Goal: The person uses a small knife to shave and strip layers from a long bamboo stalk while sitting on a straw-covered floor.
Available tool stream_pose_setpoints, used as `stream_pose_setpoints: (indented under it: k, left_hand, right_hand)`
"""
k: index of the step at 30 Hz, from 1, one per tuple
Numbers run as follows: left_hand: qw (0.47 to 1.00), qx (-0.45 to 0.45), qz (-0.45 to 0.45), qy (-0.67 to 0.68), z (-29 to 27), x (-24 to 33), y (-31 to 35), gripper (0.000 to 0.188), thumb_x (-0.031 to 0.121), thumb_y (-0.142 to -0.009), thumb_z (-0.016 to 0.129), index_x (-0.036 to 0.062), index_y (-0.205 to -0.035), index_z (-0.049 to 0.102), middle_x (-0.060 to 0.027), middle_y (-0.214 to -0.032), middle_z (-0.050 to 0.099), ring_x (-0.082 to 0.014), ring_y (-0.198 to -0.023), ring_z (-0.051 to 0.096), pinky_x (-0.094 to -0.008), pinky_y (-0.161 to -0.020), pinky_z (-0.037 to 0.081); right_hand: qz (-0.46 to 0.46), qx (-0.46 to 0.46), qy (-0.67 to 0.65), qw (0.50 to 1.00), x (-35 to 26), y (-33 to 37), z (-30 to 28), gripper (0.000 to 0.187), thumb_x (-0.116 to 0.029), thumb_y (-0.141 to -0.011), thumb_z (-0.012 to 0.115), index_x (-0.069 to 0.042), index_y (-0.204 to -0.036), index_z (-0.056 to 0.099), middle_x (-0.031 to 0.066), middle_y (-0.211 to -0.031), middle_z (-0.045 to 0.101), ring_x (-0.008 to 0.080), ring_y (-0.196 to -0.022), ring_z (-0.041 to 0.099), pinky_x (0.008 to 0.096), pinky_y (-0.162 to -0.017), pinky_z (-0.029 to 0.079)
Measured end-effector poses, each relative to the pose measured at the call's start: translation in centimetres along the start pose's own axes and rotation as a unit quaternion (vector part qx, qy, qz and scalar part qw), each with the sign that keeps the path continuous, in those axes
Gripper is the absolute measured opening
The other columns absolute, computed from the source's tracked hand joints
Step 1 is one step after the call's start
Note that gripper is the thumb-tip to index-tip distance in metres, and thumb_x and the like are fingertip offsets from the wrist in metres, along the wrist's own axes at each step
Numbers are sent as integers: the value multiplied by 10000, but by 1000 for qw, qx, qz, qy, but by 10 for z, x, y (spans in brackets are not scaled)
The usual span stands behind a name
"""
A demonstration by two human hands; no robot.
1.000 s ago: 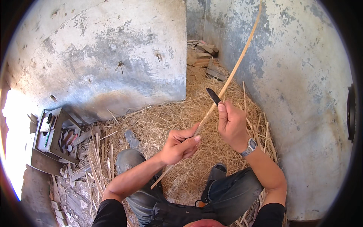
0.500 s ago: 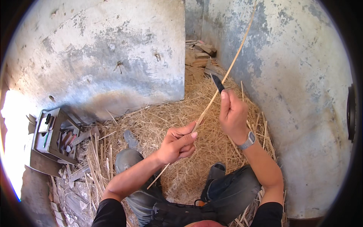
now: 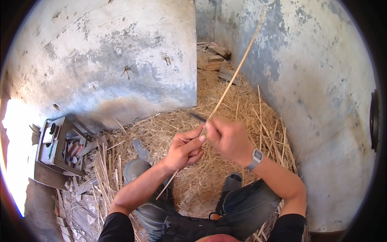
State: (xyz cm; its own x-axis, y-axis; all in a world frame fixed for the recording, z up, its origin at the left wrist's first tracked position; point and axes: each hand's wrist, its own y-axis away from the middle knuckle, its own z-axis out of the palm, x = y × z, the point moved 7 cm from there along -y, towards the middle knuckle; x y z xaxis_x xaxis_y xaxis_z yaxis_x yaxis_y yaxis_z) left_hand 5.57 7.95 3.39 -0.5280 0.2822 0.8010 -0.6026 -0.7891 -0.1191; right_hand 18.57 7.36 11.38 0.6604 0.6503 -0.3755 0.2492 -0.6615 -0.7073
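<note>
A long, thin bamboo strip [image 3: 238,66] slants from beside my left knee up past both hands toward the far right wall. My left hand [image 3: 183,149] is closed around its lower part, thumb along the top. Just beyond, my right hand [image 3: 229,139], with a grey watch [image 3: 254,159] on the wrist, grips a short dark knife [image 3: 197,117]. The blade lies across the strip close to my left fingers and is blurred by motion. The knife's handle is hidden inside my right fist.
A thick layer of shavings [image 3: 193,185] covers the floor. At the left stands a small wooden stand [image 3: 54,141] with tools on it, near loose strips [image 3: 105,169]. Peeling walls [image 3: 318,101] close in at the right and far side; wood pieces [image 3: 217,51] lie in the far corner.
My right hand has come down and left along the strip with the knife, close to my left hand. The strip's far end has shifted slightly left; my left hand has barely moved.
</note>
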Motion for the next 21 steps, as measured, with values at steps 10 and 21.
stream_pose_setpoints:
  k: [10, 21]
  left_hand:
    - [996, -10, 20, -88, 0, -2, -4, 375, 124, -1039, 531, 115, -1414, 545, 68, -552, 365, -51, -446, 292, -230, -433, 245]
    - [740, -24, 199, -642, 15, 38, 5, 333, 22, -898, 665, 30, -1231, 673, -91, -788, 706, -186, -696, 674, -322, -661, 531]
  right_hand:
    - [74, -10, -123, 990, 20, 2, -9, 290, -293, -988, 588, -69, -819, 661, 51, -568, 569, 160, -431, 500, 332, -412, 376]
    - [219, 381, -331, 835, 118, 9, -176, 156, -170, -973, 636, -63, -1066, 702, -98, -574, 382, 11, -455, 301, 207, -400, 208]
